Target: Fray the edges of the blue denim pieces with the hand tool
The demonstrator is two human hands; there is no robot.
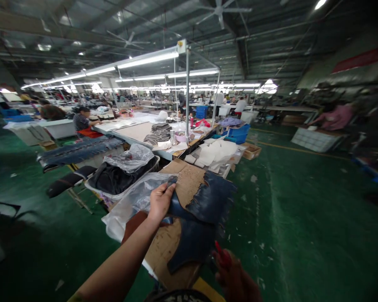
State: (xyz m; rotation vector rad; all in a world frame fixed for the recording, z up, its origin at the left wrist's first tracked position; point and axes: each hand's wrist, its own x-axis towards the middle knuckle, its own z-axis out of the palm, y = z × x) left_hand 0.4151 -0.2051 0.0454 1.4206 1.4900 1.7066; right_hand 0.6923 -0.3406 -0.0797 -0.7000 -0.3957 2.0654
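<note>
Your left hand [160, 201] is pressed down on a dark denim piece [204, 209] with a frayed edge, fingers pinched on its near left corner, holding it against the cardboard sheet [184, 184] that covers this end of the counter [164, 260]. The denim spreads from your fingertips out to the right, its far part hanging past the cardboard's edge over the green floor [302, 209].

Your right hand [234, 272] sits low at the bottom of the view, closed around a small red-handled tool [222, 253]; the tool's tip is just beside the denim's lower edge, and I cannot tell whether it touches the cloth. The two hands are well apart, one at each side of the piece.

Just left of your left hand lies a clear plastic bag [135, 197], crumpled on the counter. Beyond it a white tray [119, 191] holds dark cloth under more plastic. Farther along, white paper pieces [217, 153] are stacked, and a seated person [82, 121] is at another counter.
</note>
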